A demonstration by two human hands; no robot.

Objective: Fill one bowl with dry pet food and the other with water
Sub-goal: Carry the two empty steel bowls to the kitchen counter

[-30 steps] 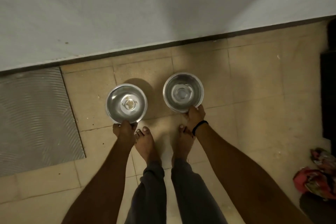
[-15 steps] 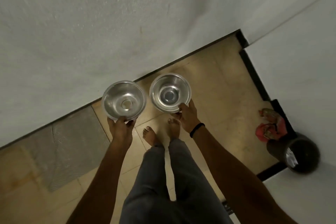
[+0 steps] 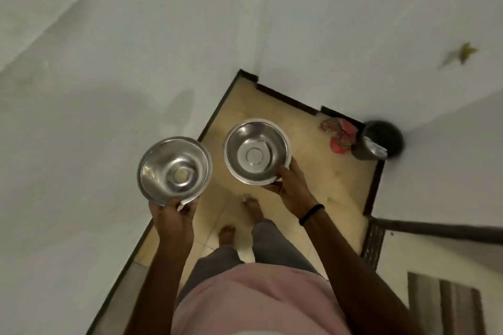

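Note:
Two empty steel bowls are held in the air above the tiled floor. My left hand (image 3: pixel 174 213) grips the near rim of the left bowl (image 3: pixel 174 170). My right hand (image 3: pixel 292 189), with a black band on its wrist, grips the near rim of the right bowl (image 3: pixel 257 155). Both bowls sit upright, side by side and apart, and their shiny insides hold nothing. No pet food or water is in view.
White walls close in on the left and ahead. A dark bin (image 3: pixel 381 141) stands in the floor's far right corner beside a red and yellow bundle (image 3: pixel 339 136). My bare feet (image 3: pixel 251 205) stand on beige tiles. A striped mat (image 3: pixel 446 304) lies at lower right.
Both bowls have been lifted off the floor and now sit at about waist height. I have stood up and turned right, so the corner with the bin has come into view.

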